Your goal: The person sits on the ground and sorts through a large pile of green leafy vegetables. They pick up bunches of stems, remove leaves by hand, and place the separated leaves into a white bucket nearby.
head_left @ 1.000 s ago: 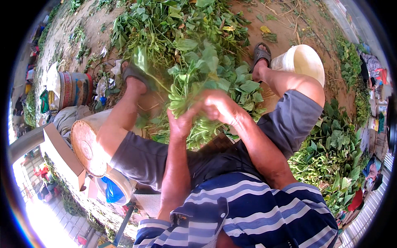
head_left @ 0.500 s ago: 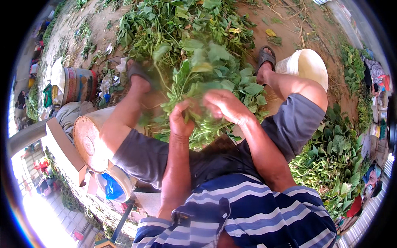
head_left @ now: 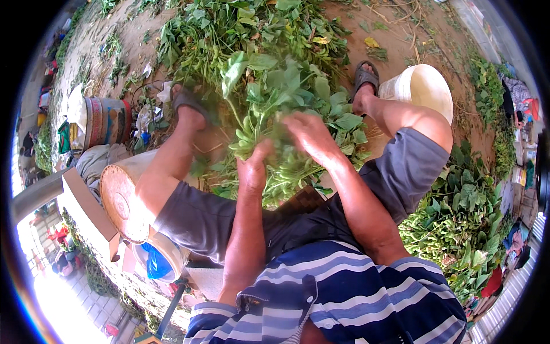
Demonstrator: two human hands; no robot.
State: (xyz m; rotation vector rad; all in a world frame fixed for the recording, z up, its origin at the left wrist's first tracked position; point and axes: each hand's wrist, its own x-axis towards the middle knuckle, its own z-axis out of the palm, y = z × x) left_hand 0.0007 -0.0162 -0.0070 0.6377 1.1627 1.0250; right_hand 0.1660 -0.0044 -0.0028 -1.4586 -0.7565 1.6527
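My left hand [head_left: 252, 165] is closed round the lower end of a leafy bean plant [head_left: 247, 131], between my knees. Plump green pods cluster just above the thumb, and broad leaves spread upward from the stem. Beside its leaves, to the right, is my right hand [head_left: 311, 137]; motion smears its fingers, so their grip cannot be made out. Below both hands lies a heap of loose green pods [head_left: 282, 184], partly covered by my wrists. A big pile of bean plants [head_left: 258, 34] covers the ground ahead, between and beyond my feet.
A white bucket [head_left: 427, 94] lies tipped beside my right leg. Another bean-plant heap [head_left: 452, 229] is at the right. To the left stand a striped drum [head_left: 106, 121], a round-lidded tub [head_left: 123, 200], a cardboard box [head_left: 89, 209] and a bucket with a blue bag [head_left: 157, 261].
The plant in my left hand now stands more upright, its pods turned into plain view. My right hand has shifted slightly up, still blurred beside the leaves.
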